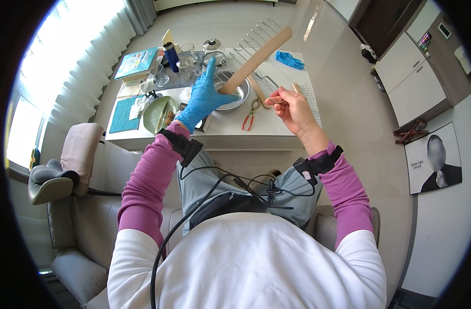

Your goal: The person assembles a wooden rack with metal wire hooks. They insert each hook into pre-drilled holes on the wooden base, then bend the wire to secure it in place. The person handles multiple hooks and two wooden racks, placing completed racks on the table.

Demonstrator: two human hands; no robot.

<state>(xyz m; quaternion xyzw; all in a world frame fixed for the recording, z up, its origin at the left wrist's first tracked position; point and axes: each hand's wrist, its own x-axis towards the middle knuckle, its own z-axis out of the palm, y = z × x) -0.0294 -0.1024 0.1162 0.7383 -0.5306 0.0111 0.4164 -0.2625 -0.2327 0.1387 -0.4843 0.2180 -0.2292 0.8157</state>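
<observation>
My left hand [203,98], in a blue glove, grips the lower end of a long flat wooden slat [261,56] between thumb and fingers. The slat slants up to the right over a shiny metal bowl [240,101]. A row of wire hooks [253,35] shows along its far side; whether they are fixed to it I cannot tell. My bare right hand [292,109] is closed in a pinch on a small thin piece, perhaps metal wire, too small to name. Between the hands lie red-handled pliers [251,114] and a second wooden strip [257,91].
A green bowl [152,114] stands left, near a teal cloth [123,114]. Behind are a dark blue flask [170,56], glass cups [186,66] and a lidded pot [213,45]. Blue gloves [289,60] lie far right on the white table [230,129]. Black cables [194,206] cross my lap.
</observation>
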